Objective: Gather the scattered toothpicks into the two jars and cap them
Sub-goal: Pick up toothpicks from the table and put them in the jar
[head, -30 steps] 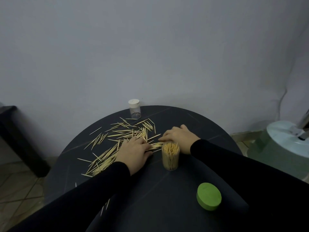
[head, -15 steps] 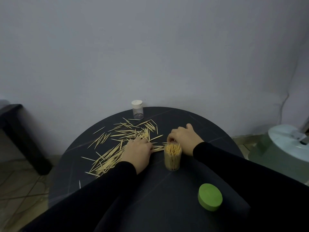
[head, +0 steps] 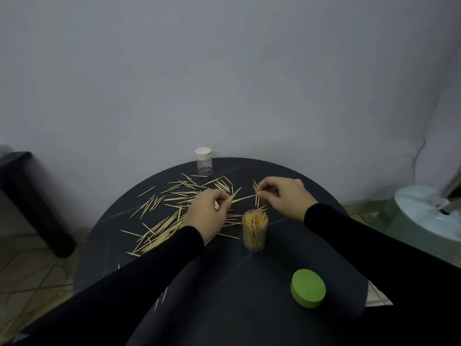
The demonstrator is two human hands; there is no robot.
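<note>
Wooden toothpicks [head: 159,228] pinched by both hands; jars unlabelled, no legible writing.

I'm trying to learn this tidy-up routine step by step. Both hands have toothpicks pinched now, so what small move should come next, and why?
Probably drop them into the open jar. The left hand and the right hand each pinch a few toothpicks just behind that jar, which stands uncapped, its green lid lying aside. The small jar at the far edge is capped.
</note>
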